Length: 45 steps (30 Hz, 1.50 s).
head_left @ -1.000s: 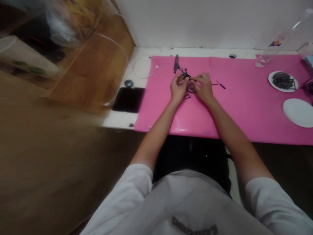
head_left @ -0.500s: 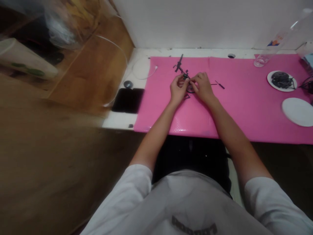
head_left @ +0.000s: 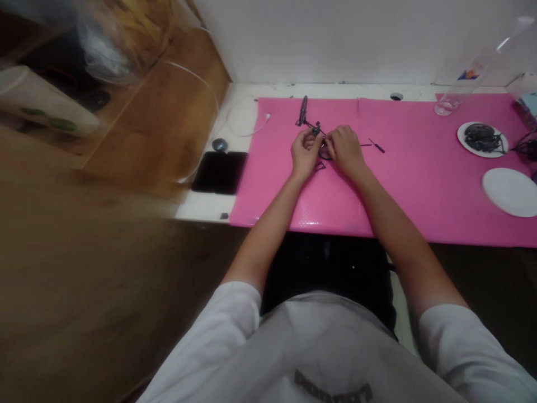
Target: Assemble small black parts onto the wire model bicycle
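Over the pink mat point(head_left: 403, 196), my left hand point(head_left: 304, 151) pinches the near part of a thin black jointed assembly point(head_left: 302, 112). A long narrow piece forms its far end, and small dark parts, one greenish, show by the fingertips. My right hand point(head_left: 344, 145) is closed close against the left, its fingertips at the same spot; what lies between them is too small to make out. A black cable loop point(head_left: 324, 152) hangs below the fingertips. Just under it lies a small black angular frame point(head_left: 320, 166). To the right rests a small dark screwdriver-like tool point(head_left: 376, 146).
A white plate point(head_left: 463, 140) of coiled black cables, a white round lid or plate point(head_left: 509, 192) and a clear bottle point(head_left: 448, 105) are on the right. At left are a black flat device point(head_left: 220, 172), a round metallic object point(head_left: 219, 145) and a white cable point(head_left: 251, 134).
The long far piece of the black assembly has turned more upright and shifted slightly left. My right fingers have curled in a little; my left hand barely moved.
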Tool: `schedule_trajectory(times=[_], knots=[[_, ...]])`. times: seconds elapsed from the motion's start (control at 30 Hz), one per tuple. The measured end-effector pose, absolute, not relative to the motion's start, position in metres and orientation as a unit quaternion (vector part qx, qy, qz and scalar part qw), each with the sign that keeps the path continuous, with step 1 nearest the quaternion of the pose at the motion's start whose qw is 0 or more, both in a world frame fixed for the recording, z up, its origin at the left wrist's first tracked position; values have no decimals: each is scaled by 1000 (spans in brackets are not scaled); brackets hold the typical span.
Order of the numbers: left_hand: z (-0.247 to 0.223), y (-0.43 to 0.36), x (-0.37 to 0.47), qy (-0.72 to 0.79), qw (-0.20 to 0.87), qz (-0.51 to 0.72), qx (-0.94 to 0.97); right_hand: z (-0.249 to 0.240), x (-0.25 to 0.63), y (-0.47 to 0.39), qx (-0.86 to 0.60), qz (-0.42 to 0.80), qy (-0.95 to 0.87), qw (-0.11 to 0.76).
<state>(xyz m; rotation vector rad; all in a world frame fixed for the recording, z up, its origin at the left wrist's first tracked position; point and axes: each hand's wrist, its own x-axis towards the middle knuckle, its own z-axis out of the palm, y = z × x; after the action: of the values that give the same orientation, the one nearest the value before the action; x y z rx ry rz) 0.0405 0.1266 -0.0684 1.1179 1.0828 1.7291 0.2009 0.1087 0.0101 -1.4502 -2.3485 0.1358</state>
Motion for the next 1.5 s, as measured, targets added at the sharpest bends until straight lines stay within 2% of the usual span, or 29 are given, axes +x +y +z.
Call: schedule_trajectory(times=[0.33,0.8,1.23,1.5], knots=[[-58,120,41,439,408,658,455,2,203,112,-502,57,-844,178],[-40,112,44,439,481,646,399,1,210,112,-479,120,-839,229],[-62,124,37,393,504,653,406,0,207,99,-491,176,-797,303],[-53,119,39,382,537,648,383,14,207,95,-493,147,-794,323]])
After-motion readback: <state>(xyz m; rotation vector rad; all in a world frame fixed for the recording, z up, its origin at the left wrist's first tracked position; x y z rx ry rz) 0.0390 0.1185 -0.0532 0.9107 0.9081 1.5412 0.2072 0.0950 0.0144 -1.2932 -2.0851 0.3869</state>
